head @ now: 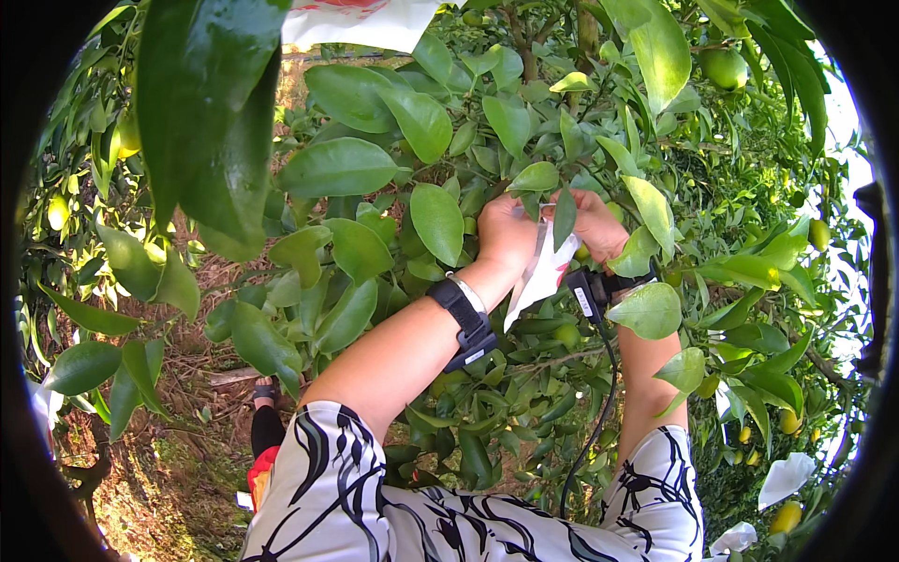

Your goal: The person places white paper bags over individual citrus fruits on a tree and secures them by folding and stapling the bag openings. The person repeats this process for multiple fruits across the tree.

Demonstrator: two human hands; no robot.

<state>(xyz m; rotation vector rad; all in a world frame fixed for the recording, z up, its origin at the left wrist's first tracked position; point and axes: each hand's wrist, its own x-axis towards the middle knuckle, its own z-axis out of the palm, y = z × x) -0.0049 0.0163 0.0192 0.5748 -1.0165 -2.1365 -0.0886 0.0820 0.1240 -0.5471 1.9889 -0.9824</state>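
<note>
Both hands meet among the leaves of a citrus tree, around the upper end of a white paper bag (537,277) with red print. My left hand (507,228) grips the bag's gathered top, its fingers partly behind leaves. Close beside it, my right hand (597,223) has bent fingers at the same top edge; a leaf (565,218) hangs in front of its fingertips. The bag hangs down at a slant between my wrists. A bit of green fruit (581,251) shows just right of the bag; whether it is inside cannot be made out.
Leafy branches surround both arms, and a large leaf (211,105) looms close at upper left. Another white bag (358,24) hangs at the top. Green fruit (723,68) hangs upper right, yellow fruit (785,517) lower right. A black cable (611,379) runs from the right wrist device.
</note>
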